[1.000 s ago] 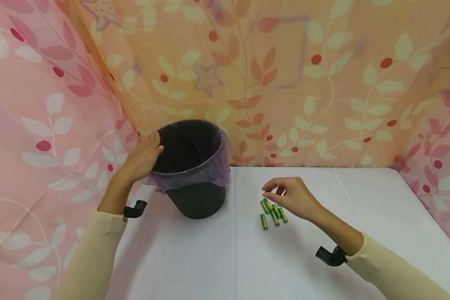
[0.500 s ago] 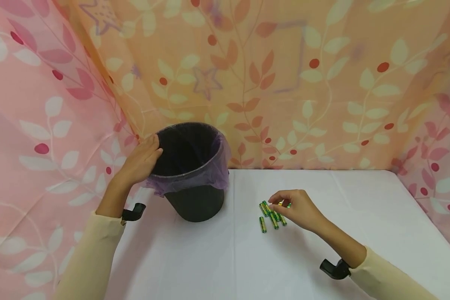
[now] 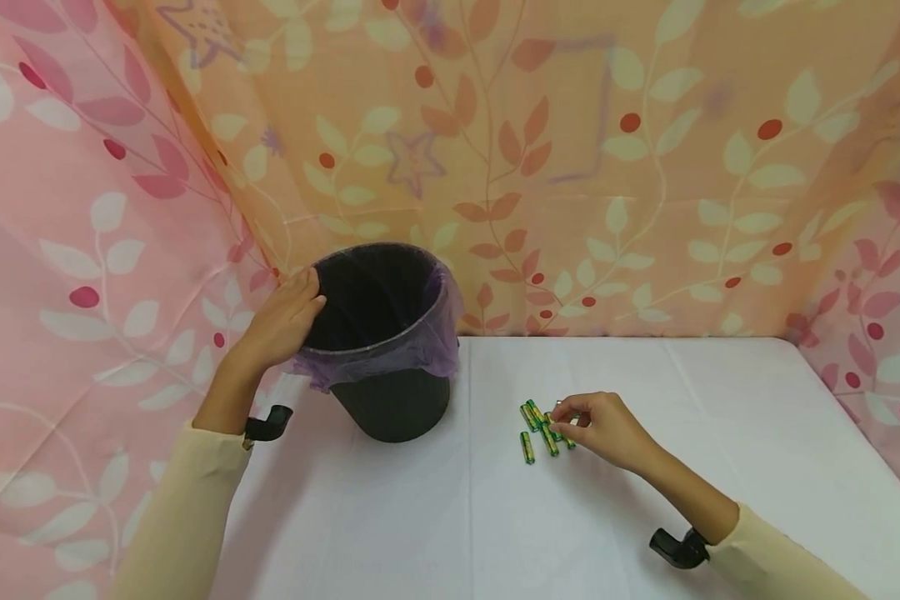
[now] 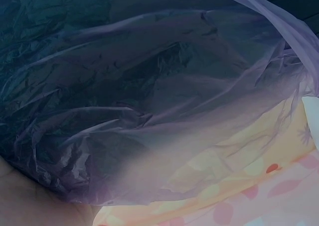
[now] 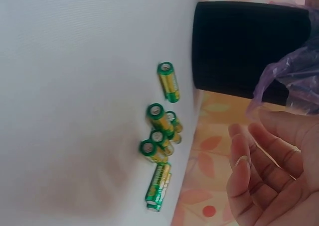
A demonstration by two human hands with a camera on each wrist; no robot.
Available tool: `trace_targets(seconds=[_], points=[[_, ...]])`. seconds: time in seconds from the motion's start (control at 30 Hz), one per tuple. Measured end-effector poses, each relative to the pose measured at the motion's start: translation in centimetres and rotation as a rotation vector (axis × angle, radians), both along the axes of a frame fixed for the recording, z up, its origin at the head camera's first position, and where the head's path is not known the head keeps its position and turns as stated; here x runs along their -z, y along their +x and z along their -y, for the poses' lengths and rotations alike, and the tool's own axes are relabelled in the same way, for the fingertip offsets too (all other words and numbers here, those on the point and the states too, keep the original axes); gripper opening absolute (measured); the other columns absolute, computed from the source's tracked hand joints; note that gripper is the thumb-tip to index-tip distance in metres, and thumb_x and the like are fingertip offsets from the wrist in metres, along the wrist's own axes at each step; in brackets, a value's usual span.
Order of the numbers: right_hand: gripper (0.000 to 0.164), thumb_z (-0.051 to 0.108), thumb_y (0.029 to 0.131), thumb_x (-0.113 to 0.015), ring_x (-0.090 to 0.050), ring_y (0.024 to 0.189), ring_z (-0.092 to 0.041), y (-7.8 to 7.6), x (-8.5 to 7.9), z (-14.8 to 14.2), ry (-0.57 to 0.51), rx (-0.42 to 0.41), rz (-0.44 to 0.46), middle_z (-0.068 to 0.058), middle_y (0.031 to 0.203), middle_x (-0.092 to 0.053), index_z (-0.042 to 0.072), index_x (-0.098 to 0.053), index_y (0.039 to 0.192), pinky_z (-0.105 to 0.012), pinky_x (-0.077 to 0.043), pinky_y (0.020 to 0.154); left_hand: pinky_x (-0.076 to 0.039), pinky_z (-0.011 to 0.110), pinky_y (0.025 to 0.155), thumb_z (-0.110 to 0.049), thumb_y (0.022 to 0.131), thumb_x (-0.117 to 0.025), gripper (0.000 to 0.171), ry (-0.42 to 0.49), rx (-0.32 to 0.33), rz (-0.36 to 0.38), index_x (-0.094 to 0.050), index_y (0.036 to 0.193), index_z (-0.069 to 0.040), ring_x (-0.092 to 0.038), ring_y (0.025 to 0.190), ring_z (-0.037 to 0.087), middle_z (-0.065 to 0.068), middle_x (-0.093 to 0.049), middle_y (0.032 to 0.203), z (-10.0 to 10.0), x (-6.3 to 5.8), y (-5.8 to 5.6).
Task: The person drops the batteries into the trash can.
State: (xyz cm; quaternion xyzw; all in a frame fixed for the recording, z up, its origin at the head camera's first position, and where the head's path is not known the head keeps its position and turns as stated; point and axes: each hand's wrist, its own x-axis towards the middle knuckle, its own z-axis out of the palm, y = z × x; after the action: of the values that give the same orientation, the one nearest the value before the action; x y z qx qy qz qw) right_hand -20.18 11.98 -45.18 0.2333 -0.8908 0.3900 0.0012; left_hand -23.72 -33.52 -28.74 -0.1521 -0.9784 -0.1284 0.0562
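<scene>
Before leaf-patterned fabric [image 3: 495, 167], on a white table [image 3: 390, 533] — loose batteries [image 3: 550, 441] and an upright black bin [image 3: 393, 408]
To the right of the bin, a green-and-yellow huddle of batteries, with one slightly apart; close over them, the right hand [image 3: 600, 425] — thumb and fingertips curved but parted; at the bin's left rim, the left hand [image 3: 281, 321], resting with fingers loosely straight; draped over the rim, a purple liner [image 3: 427, 354].
</scene>
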Motion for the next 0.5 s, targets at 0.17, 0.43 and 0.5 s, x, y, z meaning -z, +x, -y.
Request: trace_targets(seconds=[0.17,0.43,0.5], points=[[0.008,0.021,0.078,-0.077,-0.052,0.065,-0.010,-0.1,0.8,-0.3,0.030,0.019,-0.014,0.015,0.076,-0.066,0.018,-0.073,0.085,-0.023,-0.044,0.056,-0.002,0.046,0.115,-0.029,0.103,-0.022,0.059,-0.005,0.000,-0.005,-0.013,0.144,0.012,-0.004,0.142,0.038,0.028,-0.009,0.152,-0.1,-0.1,-0.1],[0.007,0.020,0.078,-0.077,-0.052,0.061,-0.011,-0.5,1.9,-0.7,0.076,0.024,0.005,0.016,0.072,-0.064,0.019,-0.073,0.084,-0.023,-0.043,0.052,-0.001,0.046,0.115,-0.029,0.103,-0.020,0.058,-0.003,0.003,0.008,-0.011,0.145,0.011,-0.002,0.141,0.038,0.028,-0.006,0.152,0.0,-0.1,0.0],[0.008,0.019,0.078,-0.077,-0.051,0.060,-0.011,-0.6,2.2,-0.8,0.097,0.027,0.004,0.015,0.072,-0.064,0.017,-0.073,0.084,-0.023,-0.043,0.051,-0.001,0.047,0.115,-0.030,0.103,-0.020,0.059,0.000,0.000,0.007,-0.011,0.145,0.011,-0.001,0.142,0.038,0.027,-0.005,0.153,0.0,-0.1,0.0]])
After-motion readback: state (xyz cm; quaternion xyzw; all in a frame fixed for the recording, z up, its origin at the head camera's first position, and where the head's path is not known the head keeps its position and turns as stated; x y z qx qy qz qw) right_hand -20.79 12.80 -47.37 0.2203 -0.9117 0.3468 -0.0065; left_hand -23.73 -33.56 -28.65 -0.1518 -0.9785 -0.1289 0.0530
